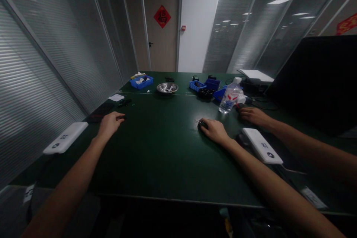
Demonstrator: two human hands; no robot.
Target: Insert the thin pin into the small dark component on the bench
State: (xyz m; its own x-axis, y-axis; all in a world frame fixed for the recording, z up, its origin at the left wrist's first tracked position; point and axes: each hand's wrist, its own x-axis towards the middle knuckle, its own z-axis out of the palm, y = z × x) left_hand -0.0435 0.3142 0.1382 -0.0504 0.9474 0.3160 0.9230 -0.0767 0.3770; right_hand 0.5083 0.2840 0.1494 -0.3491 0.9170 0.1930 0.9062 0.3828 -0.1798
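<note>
My left hand (110, 123) rests on the dark green table (164, 156) at the left, fingers curled around a small dark object I cannot make out. My right hand (213, 130) lies near the table's middle, closed over a small black part (201, 124) with a thin tip sticking out to the left. Another person's hand (253, 116) reaches in from the right, beside a clear water bottle (230, 97).
White flat devices lie at the left edge (65, 137) and right of my right arm (261, 145). Further back stand a metal bowl (167, 88), blue bins (141, 81) (208, 85) and small black parts (205, 93). A dark monitor (318, 81) stands right.
</note>
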